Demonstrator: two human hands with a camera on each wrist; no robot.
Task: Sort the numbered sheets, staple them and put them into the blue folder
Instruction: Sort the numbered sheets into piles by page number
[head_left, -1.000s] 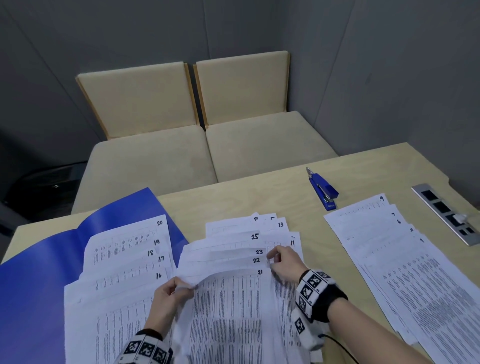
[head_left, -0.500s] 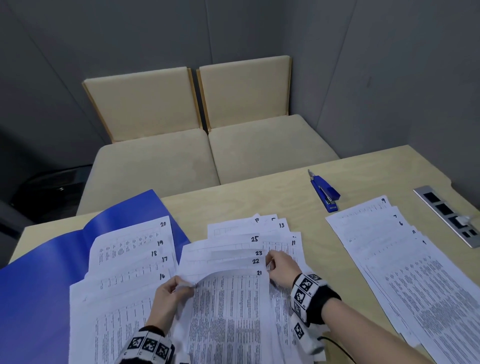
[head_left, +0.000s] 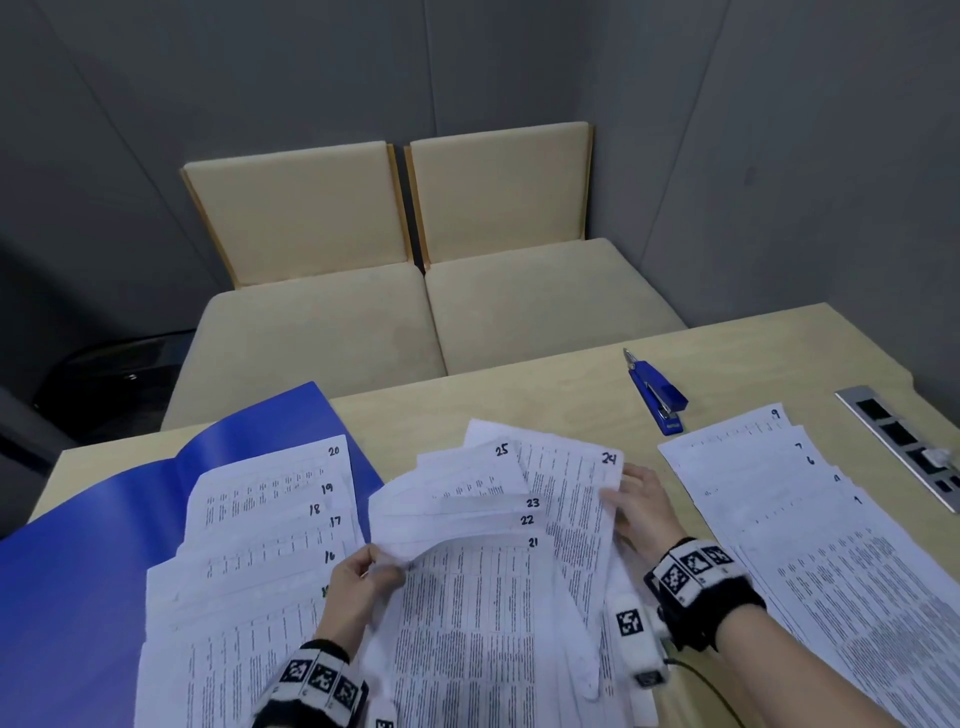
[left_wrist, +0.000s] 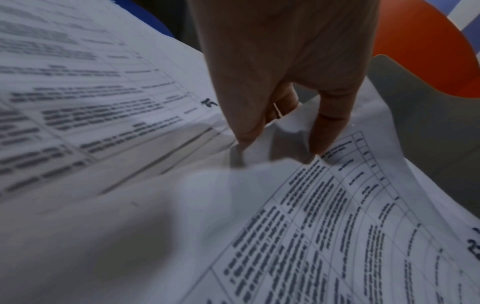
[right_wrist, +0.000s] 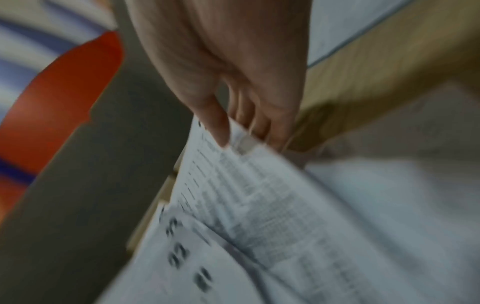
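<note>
Sheet 24 pinched in right hand, lower edge hidden; left hand pinching sheet 21

Two beige chairs stand side by side behind the wooden surface; a metal socket strip is set in its right edge; grey walls behind.

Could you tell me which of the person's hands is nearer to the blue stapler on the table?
The right hand. It holds the sheet numbered 24, just this side of the blue stapler. The left hand pinches the middle stack's left edge, much farther away.
</note>
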